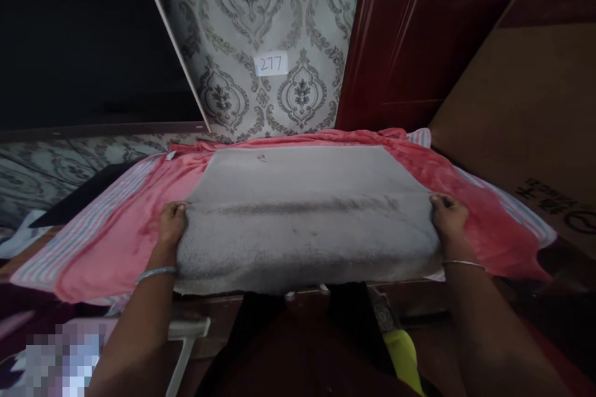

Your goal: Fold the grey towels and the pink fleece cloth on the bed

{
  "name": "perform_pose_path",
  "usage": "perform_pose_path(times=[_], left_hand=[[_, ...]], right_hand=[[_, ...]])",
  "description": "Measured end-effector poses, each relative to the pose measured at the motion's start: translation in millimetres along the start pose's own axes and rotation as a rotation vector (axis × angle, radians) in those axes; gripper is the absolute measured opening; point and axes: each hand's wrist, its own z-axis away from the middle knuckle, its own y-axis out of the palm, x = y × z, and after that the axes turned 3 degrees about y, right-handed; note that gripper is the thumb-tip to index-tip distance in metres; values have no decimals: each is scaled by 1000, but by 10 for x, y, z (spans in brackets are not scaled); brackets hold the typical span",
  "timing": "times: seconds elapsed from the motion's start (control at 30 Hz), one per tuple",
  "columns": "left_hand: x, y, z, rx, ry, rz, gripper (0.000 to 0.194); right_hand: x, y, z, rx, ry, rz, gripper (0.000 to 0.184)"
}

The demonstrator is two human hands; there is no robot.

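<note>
A grey fluffy towel (302, 211) lies spread over a pink cloth (125, 229) on a table. My left hand (172, 223) grips the towel's left edge, fingers curled round it. My right hand (447, 216) grips the right edge in the same way. Each wrist wears a thin bangle. The near part of the towel is lifted and bulges toward me.
A striped cloth (88, 223) lies under the pink one. Patterned wallpaper with a paper label "277" (270, 64) is behind. A dark red door (410, 43) and a cardboard box (526, 118) stand at right. A yellow-green object (404, 353) is below the table edge.
</note>
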Motion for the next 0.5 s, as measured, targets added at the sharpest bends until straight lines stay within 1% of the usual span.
perform_pose_path(times=[0.13,0.23,0.37,0.5], left_hand=[[29,-2,-9,7,-26,66,8],[51,-16,-4,33,-30,100,11],[51,-72,19,90,-12,98,18],[70,-163,24,156,-24,101,24]], right_hand=[[3,-13,3,28,-9,50,8],[5,-23,-8,54,-19,136,9],[37,-62,-23,86,-19,260,14],[103,-163,-22,133,-11,337,21]])
